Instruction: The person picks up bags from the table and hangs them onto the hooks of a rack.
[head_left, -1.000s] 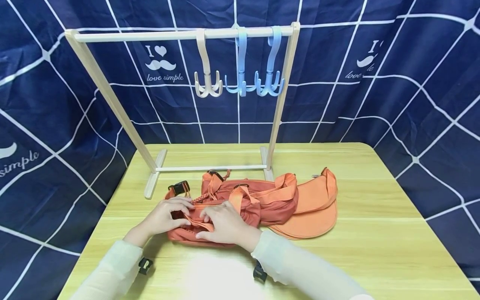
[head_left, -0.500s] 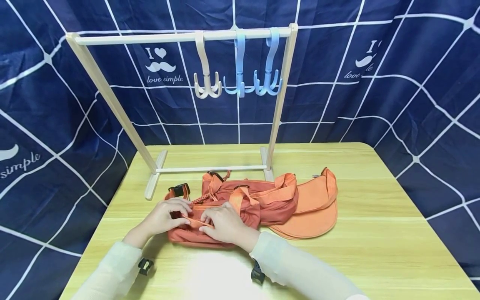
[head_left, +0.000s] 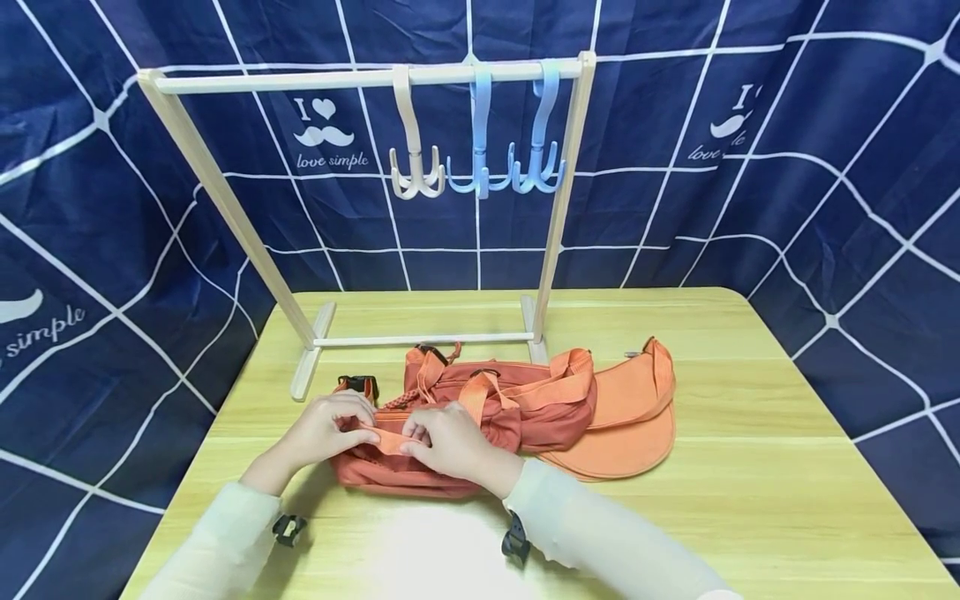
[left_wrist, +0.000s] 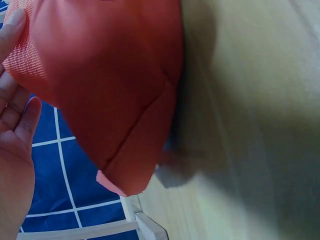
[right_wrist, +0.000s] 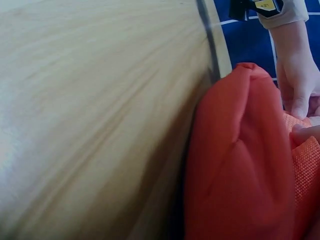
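A rust-red fabric bag (head_left: pixel 558 425) with orange trim lies on the table. In the head view, my left hand (head_left: pixel 322 429) pinches a wide orange webbing strap (head_left: pixel 389 442) on the bag's near left part. My right hand (head_left: pixel 459 443) pinches the same strap a little farther right, so a short stretch shows between the hands. The left wrist view has the left thumb laid over the ribbed webbing (left_wrist: pixel 27 70), beside the bag's smooth side (left_wrist: pixel 115 75). Black buckles (head_left: pixel 358 387) sit at the bag's back left. Curled fingers partly hide the strap's ends.
Behind the bag stands a wooden rack (head_left: pixel 558 208); a cream hook (head_left: pixel 415 158) and two blue hooks (head_left: pixel 480 154) hang from its bar. A flat, rounded orange panel (head_left: pixel 633 442) extends from the bag's right side. Patterned blue cloth (head_left: pixel 637 208) surrounds the table (head_left: pixel 750 500).
Both hands have lifted the strap slightly, and it now stretches flatter between them. The bag's opening beneath is less visible. The bag otherwise stays in place.
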